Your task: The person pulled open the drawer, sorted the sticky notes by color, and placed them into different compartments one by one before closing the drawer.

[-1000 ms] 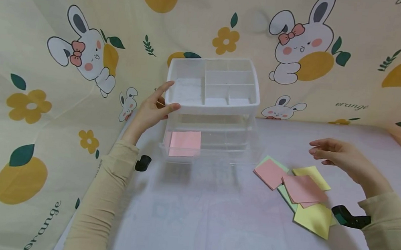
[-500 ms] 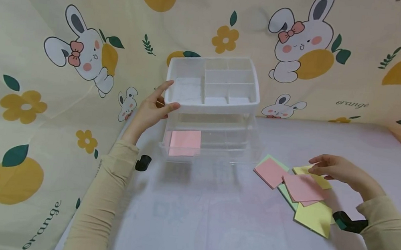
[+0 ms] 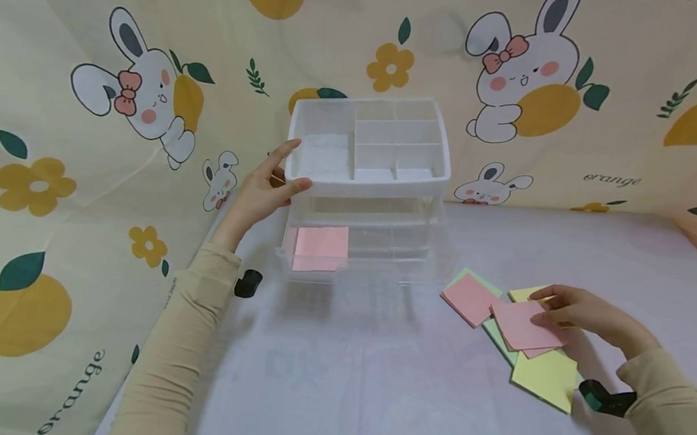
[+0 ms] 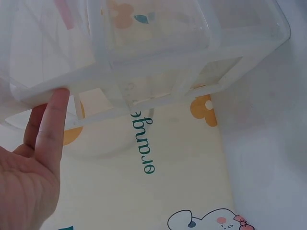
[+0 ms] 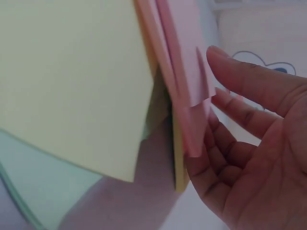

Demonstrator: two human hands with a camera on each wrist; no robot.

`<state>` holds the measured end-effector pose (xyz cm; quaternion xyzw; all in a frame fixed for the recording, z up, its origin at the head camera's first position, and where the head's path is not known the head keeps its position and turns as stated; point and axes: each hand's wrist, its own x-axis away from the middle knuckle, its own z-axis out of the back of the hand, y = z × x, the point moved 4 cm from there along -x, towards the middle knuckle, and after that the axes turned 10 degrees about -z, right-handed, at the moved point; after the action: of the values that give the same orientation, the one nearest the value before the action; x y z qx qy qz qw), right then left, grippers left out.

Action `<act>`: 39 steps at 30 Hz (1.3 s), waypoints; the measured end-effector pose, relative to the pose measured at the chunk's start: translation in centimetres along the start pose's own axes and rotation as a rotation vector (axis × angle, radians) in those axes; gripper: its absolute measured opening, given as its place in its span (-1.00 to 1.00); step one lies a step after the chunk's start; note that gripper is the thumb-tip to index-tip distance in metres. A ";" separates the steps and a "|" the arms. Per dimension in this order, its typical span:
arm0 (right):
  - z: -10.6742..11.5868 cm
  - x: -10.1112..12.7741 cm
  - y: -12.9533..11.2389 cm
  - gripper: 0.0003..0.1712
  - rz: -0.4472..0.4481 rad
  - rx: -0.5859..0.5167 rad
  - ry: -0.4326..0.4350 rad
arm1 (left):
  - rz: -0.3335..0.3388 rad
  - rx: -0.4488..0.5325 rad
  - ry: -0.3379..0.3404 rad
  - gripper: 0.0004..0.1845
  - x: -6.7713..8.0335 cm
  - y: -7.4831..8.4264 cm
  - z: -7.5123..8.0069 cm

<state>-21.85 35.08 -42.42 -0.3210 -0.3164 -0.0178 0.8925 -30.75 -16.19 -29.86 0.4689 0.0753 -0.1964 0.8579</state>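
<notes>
A white storage box (image 3: 367, 188) with a divided top tray and a clear drawer (image 3: 371, 272) pulled out below stands near the backdrop. My left hand (image 3: 260, 191) holds the tray's left side near its front corner. In the left wrist view, the fingers (image 4: 53, 120) of that hand reach up to the box's edge. Inside the drawer's left part lies a pink sticky-note pad (image 3: 322, 248). My right hand (image 3: 594, 317) is over a pile of notepads, thumb and fingers spread around the edge of a top pink pad (image 3: 523, 325). In the right wrist view, its fingertips are right at the pink pads (image 5: 184, 72).
Beside that pink pad are another pink pad (image 3: 468, 300), a yellow pad (image 3: 544, 378) and green pads (image 3: 500, 343), overlapping on the pale tabletop (image 3: 356, 400). A patterned cloth backdrop (image 3: 340, 41) rises behind and at the left.
My right hand has come down and slightly left, from above the table to the pile of pads. My left hand stays on the box, which has not moved.
</notes>
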 end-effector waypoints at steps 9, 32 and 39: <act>-0.2 -0.1 0.0 -0.42 0.018 0.015 0.036 | 0.003 -0.012 0.003 -0.26 0.1 0.0 0.0; 1.3 0.7 -0.1 -0.37 0.000 0.047 0.198 | -0.008 -0.007 0.002 -0.26 0.1 0.1 0.1; 1.8 1.5 0.0 -0.45 0.057 -0.019 0.235 | -0.006 -0.011 0.002 -0.23 0.1 0.0 0.0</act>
<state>-21.63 36.36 -40.47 -0.3342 -0.2004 -0.0330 0.9203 -30.70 -16.23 -29.85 0.4639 0.0788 -0.1982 0.8598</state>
